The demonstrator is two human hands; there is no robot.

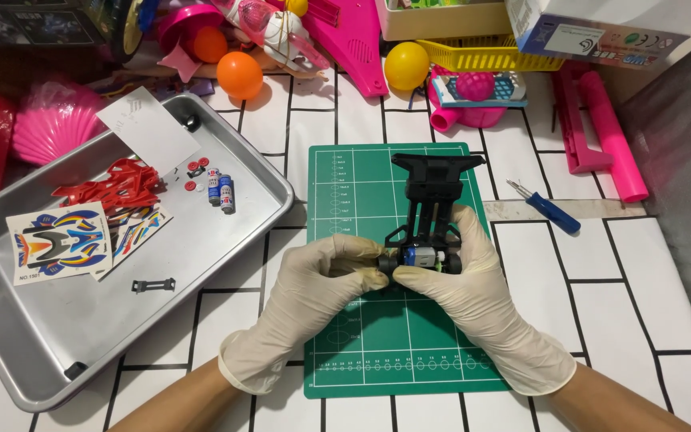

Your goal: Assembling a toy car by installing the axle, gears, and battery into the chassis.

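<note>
Chassis (429, 210) rear behind gloved fingers (373, 276)

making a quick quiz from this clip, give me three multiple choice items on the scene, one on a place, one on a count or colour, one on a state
1. Where does the blue-handled screwdriver lie?
A. in the metal tray
B. on the table right of the green cutting mat
C. on the mat

2. How many small batteries lie in the metal tray?
A. two
B. four
C. none

3. How is the black toy car chassis held?
A. by the left hand alone
B. it lies untouched
C. by both gloved hands

Answers:
1 B, it rests on the white tabletop, off the green cutting mat.
2 A, two lie side by side.
3 C, the left hand and right hand both pinch its near end.
</note>
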